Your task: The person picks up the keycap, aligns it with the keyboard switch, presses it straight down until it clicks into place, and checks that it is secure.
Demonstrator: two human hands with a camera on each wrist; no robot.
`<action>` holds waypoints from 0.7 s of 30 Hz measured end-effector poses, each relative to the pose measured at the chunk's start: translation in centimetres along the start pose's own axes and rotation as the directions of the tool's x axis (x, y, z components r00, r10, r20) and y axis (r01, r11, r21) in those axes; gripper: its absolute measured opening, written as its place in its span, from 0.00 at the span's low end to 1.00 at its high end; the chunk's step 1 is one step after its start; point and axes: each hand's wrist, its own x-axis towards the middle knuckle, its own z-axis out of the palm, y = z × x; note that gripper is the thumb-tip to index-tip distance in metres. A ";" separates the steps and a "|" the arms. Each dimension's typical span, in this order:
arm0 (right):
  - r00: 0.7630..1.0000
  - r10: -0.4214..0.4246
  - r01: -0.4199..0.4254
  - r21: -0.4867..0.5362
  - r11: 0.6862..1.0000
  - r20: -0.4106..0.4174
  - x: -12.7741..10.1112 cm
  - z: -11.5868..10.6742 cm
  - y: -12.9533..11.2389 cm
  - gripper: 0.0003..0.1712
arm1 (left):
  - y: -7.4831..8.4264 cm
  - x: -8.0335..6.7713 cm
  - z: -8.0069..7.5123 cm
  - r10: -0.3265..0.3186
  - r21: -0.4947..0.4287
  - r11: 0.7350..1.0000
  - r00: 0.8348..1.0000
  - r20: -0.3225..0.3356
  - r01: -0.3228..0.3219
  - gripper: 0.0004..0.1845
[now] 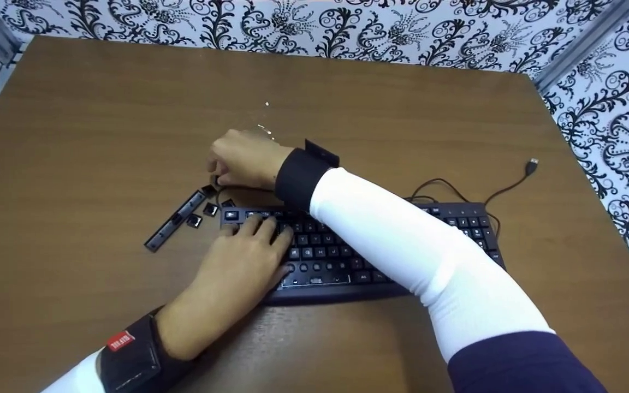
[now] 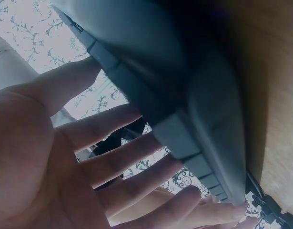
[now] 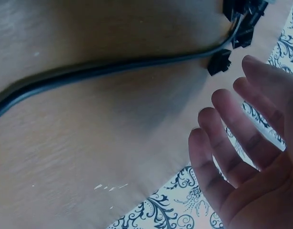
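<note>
A black keyboard (image 1: pixel 320 254) lies on the table beneath both arms. My left hand (image 1: pixel 241 254) rests on its left end with fingers spread over the keys. In the left wrist view those straight fingers (image 2: pixel 122 162) reach along the keyboard's edge (image 2: pixel 217 143). Past the top left corner, my right hand (image 1: pixel 249 158) hovers with loosely bent fingers near loose keycaps (image 1: pixel 211 209). The right wrist view shows nothing between its fingers (image 3: pixel 222 107); a loose keycap (image 3: pixel 218 62) sits close to the thumb. A narrow dark strip (image 1: pixel 178 218) lies left of the keycaps.
The keyboard's cable (image 1: pixel 448 188) loops behind it, and a USB plug (image 1: pixel 532 166) lies at the right. Small pale specks (image 1: pixel 265 131) dot the wooden table (image 1: pixel 101 120). Patterned wallpaper (image 1: pixel 303 27) borders the table's far edge.
</note>
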 end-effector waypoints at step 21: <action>0.999 -0.037 0.037 -0.102 0.994 -0.003 -0.3 0.2 0.4 0.05 | -0.1 0.0 0.2 0.000 0.008 1.000 1.000 -0.008 0.000 0.29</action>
